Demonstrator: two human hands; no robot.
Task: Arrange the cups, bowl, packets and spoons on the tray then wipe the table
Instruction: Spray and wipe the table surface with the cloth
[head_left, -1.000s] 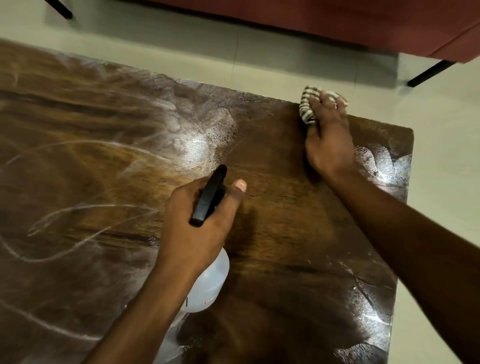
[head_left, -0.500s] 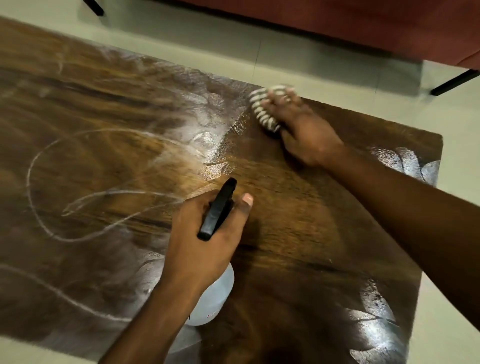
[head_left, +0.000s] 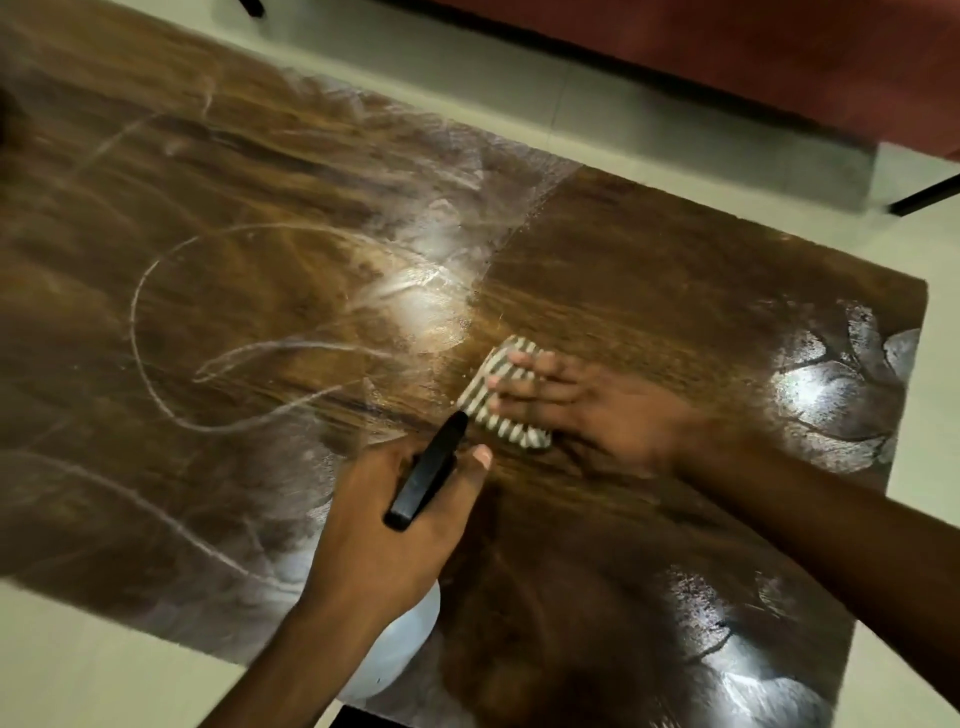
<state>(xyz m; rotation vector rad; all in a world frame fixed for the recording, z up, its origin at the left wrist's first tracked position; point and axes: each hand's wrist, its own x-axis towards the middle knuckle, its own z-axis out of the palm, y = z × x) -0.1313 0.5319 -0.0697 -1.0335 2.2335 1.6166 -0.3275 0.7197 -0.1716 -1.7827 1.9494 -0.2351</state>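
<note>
A dark wooden table fills the view, streaked with pale wet smears and curved marks on its left half. My right hand presses a folded grey-and-white striped cloth flat on the table near the middle. My left hand grips a white spray bottle by its neck, just in front of the cloth, with the black trigger sticking up between the fingers. No cups, bowl, packets, spoons or tray are in view.
Pale tiled floor surrounds the table beyond its far and right edges. A red-brown piece of furniture with a black leg stands at the back right. Glossy wet patches lie near the table's right edge.
My right hand has dragged the cloth from the table's far edge toward me, to just beyond the bottle trigger. My left hand has kept hold of the bottle.
</note>
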